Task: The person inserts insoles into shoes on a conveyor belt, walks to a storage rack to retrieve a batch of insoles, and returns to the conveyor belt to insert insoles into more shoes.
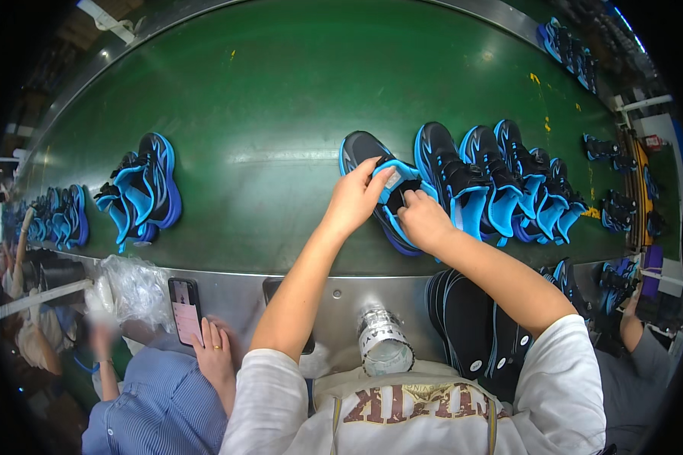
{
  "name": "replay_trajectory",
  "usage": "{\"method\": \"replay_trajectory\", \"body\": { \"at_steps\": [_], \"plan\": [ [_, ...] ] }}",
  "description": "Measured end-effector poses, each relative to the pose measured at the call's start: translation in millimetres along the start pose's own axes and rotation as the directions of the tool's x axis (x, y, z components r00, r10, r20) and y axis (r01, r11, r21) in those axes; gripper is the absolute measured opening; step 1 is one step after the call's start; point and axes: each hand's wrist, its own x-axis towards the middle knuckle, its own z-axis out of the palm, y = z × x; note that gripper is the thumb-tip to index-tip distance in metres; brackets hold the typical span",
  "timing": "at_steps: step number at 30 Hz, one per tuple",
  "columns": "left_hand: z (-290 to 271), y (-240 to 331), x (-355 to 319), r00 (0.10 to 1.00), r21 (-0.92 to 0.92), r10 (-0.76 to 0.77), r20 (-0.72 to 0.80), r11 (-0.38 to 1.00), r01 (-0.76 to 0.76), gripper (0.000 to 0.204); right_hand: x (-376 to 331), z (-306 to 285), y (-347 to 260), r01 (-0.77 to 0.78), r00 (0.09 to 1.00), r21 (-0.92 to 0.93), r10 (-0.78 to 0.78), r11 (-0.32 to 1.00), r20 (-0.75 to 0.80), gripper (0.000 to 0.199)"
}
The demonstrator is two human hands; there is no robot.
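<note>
A black and blue sneaker (363, 149) lies on the green belt in front of me, toe pointing away and a little left. My left hand (354, 197) grips its raised blue tongue, with a pale label showing beside the fingers. At the shoe's opening is my right hand (425, 221), fingers curled and pressed together against the dark inside. What those fingers pinch is hidden. Just right of this shoe, several matching sneakers (449, 171) stand side by side.
Black insoles (463, 326) are stacked at the steel edge (341, 294), right of a clear tape roll (385, 345). More sneakers (153, 182) sit on the belt at left. A co-worker's hand (215, 356) is by a phone (184, 309), near crumpled clear plastic bags (129, 292).
</note>
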Motion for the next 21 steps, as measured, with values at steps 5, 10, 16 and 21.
{"method": "replay_trajectory", "body": {
  "at_steps": [5,10,16,21],
  "plan": [
    [-3.0,2.2,2.9,0.998,-0.001,-0.036,0.049,0.999,0.036,0.026,9.4,-8.8,4.8,0.169,0.949,-0.200,-0.105,0.965,0.297,0.017],
    [-0.2,9.7,3.8,0.998,0.002,-0.057,0.032,0.998,0.057,0.027,20.5,3.2,10.1,0.212,0.924,-0.207,-0.127,0.955,0.361,0.023],
    [22.6,7.9,-0.7,0.976,0.140,-0.126,-0.176,0.979,0.152,0.034,41.7,-17.7,1.7,0.440,0.692,-0.241,-0.155,0.865,0.705,0.034],
    [43.9,1.3,-7.9,0.861,0.312,0.288,-0.418,0.936,-0.162,0.033,38.7,-3.9,12.6,0.109,0.908,0.111,-0.144,0.988,0.393,0.037]
  ]
}}
